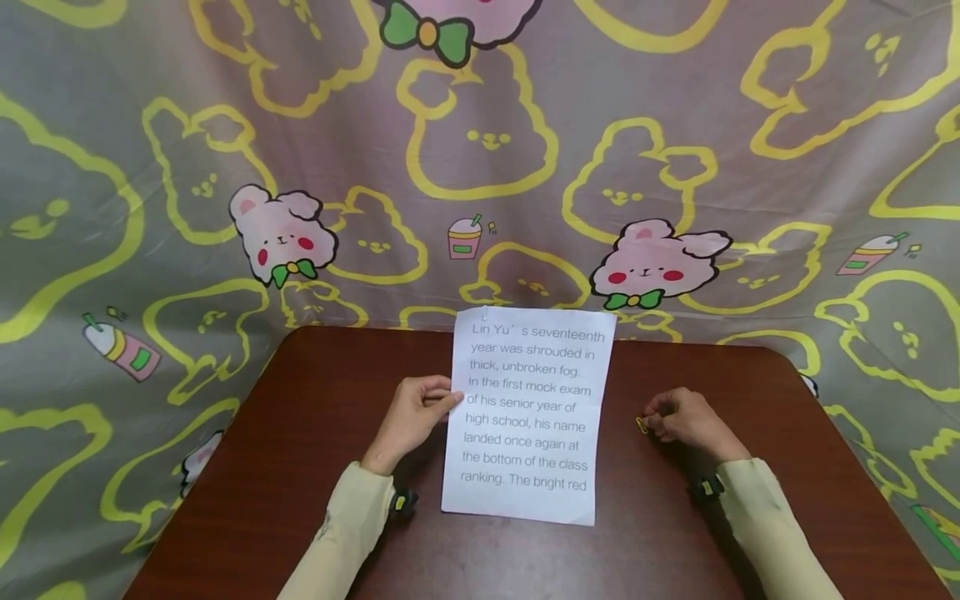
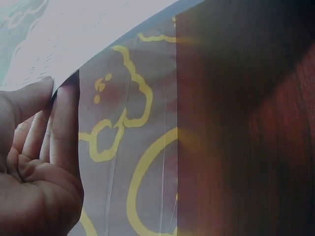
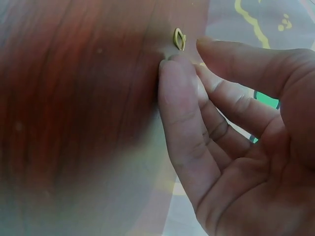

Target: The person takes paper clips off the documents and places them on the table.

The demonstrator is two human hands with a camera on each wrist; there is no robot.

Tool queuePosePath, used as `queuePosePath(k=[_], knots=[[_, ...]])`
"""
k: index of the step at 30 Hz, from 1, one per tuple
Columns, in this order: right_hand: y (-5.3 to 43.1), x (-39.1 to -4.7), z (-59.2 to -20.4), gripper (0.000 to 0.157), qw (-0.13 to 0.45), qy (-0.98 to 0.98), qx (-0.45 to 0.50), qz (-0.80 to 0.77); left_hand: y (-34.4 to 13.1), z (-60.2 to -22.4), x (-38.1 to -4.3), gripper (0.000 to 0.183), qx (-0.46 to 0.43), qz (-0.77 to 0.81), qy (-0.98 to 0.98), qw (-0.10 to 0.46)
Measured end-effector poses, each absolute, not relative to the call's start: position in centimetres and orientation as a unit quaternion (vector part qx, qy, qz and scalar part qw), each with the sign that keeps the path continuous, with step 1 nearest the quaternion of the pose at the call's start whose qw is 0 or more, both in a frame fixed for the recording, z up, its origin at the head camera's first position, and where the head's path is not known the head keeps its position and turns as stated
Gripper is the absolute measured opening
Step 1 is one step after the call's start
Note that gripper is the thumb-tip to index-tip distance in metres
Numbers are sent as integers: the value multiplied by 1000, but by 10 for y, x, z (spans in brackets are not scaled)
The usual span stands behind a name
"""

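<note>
My left hand (image 1: pixel 412 417) pinches the left edge of a white sheet of paper (image 1: pixel 525 408) between thumb and fingers. The sheet stands tilted up above the table, its large printed English text facing me. In the left wrist view, the thumb and fingertips (image 2: pixel 66 98) meet at the paper's edge. At the right, my right hand (image 1: pixel 686 421) is low over the table beside a small yellow paper clip (image 1: pixel 642 425). The right wrist view has the clip (image 3: pixel 179 39) just beyond the fingertips, with thumb and index finger apart. A faint small loop mark (image 1: pixel 484 314) shows at the sheet's top edge.
The dark reddish-brown table (image 1: pixel 337 358) runs back to a grey curtain (image 1: pixel 525 225) with yellow outlines and rabbit faces. Black wrist cameras are strapped at the left cuff (image 1: pixel 403 501) and right cuff (image 1: pixel 707 486).
</note>
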State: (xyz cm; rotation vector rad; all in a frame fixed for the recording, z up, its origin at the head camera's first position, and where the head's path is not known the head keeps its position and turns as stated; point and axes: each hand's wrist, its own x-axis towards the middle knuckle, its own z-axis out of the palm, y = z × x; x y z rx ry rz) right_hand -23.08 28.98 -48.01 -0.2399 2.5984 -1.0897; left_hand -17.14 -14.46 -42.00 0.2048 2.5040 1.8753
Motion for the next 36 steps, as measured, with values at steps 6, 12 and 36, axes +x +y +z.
queuePosePath(k=[6, 12, 36], knots=[[289, -233, -476, 13, 120, 924, -103, -349, -144, -420, -171, 14, 65, 596, 800, 6], [281, -232, -465, 13, 51, 938, -118, -322, -145, -419, -170, 14, 68, 599, 798, 10], [242, -222, -400, 28, -125, 907, -111, -388, -146, -415, -169, 16, 74, 598, 798, 6]])
